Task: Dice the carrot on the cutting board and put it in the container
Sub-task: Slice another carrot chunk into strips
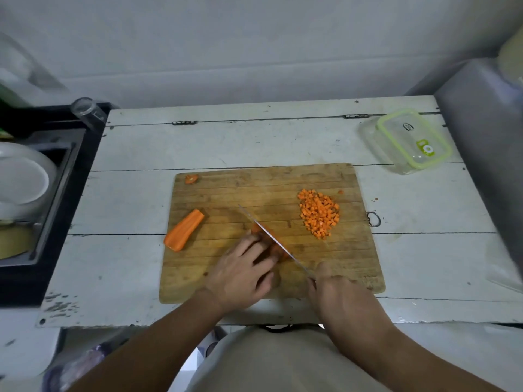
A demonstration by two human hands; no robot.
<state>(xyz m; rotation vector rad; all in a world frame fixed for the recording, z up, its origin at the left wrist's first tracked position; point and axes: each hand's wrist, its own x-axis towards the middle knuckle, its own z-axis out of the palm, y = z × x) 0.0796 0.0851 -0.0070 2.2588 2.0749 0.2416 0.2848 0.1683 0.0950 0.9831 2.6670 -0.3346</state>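
On the cutting board (271, 278), our left hand (240, 278) curls over a carrot piece (259, 230), mostly hiding it. The knife (271, 236) runs diagonally; our right hand (336, 292) grips its hidden handle. Diced carrot (319, 213) sits right, container (410, 140) beyond.

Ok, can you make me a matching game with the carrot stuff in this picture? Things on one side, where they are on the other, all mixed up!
Things:
1. diced pile
2. carrot half
3. knife
4. container

Places:
A. off the board, far right on the table, lid on
B. left side of the board, lying alone
C. held by the right hand, blade on the carrot piece under the left hand
D. right side of the board

Pairs: 1-D, 2-B, 3-C, 4-A
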